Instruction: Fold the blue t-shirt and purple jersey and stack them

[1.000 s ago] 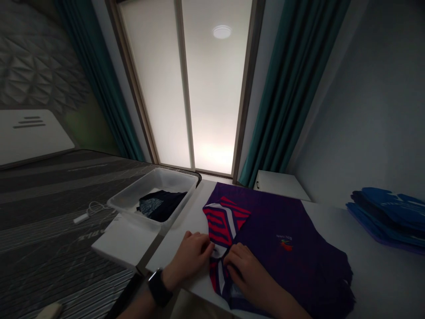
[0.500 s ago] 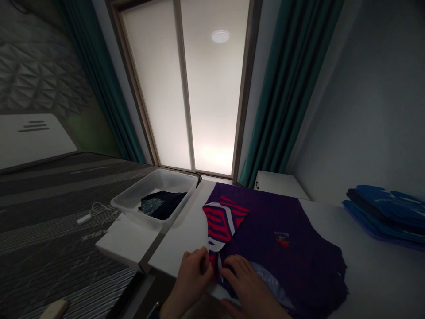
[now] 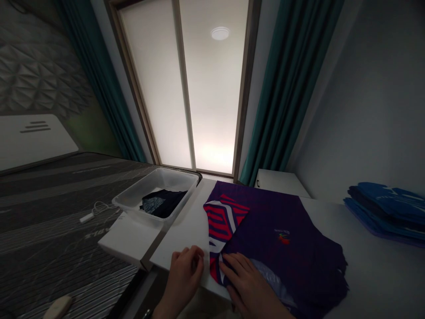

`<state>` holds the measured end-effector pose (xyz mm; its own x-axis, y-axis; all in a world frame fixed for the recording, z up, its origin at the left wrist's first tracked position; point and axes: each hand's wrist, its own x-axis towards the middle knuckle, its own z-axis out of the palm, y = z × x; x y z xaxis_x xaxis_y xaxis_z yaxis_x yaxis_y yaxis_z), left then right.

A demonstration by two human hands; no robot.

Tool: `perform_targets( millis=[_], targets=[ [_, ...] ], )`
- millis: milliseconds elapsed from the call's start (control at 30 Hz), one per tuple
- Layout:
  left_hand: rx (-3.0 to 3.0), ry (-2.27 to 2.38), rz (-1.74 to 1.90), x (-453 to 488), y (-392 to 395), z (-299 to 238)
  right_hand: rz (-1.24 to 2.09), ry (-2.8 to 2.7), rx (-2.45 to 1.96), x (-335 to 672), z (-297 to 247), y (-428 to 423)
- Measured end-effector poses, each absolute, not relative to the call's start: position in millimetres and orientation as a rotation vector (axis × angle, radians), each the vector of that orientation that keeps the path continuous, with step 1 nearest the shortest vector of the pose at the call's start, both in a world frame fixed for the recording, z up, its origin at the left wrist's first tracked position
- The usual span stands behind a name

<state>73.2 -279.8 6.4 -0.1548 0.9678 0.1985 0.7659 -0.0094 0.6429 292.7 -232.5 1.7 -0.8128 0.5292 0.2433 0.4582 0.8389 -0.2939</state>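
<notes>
Two hands by a purple knit jersey (image 3: 285, 266): left grip (image 3: 184, 274) curled, empty; right grip (image 3: 247, 283) open, flat on it.

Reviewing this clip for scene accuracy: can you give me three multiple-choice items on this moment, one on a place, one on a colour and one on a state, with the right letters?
1. Where is the clear plastic tub relative to the purple garment in the view?
A) Left of it
B) On top of it
C) Right of it

2. What colours are the stripes on the garment's patterned panel?
A) Green and yellow
B) Red and white
C) Orange and black

3. What is the state of the right hand?
A) Lying on the garment
B) Inside the tub
C) Raised clear of the cloth

1: A, the tub stands left of the garment.
2: B, red and white bands cross the panel.
3: A, its spread fingers rest on the cloth.
</notes>
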Motion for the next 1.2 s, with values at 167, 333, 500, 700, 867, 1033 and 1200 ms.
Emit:
perform_targets(
  millis=[167,333,500,700,867,1033,1200],
  targets=[
    [1.985,1.972,0.706,83,-283,16,0.302,-2.723,-0.557,297,8,-233],
    [2.076,2.055,0.616,94,-278,17,0.291,-2.752,-0.508,298,12,-234],
    [2.147,2.083,0.600,90,-278,12,0.320,-2.760,-0.542,298,13,-236],
    [2.088,2.040,0.622,87,-279,16,0.308,-2.766,-0.537,297,10,-235],
    [2.177,1.954,0.562,89,-277,17,0.381,-2.761,-0.541,298,14,-237],
    [2.328,1.878,0.618,84,-279,10,0.529,-2.614,-0.704,293,31,-228],
    [2.414,1.658,0.835,76,-279,1,0.393,-2.649,-0.723,284,30,-210]
  ],
)
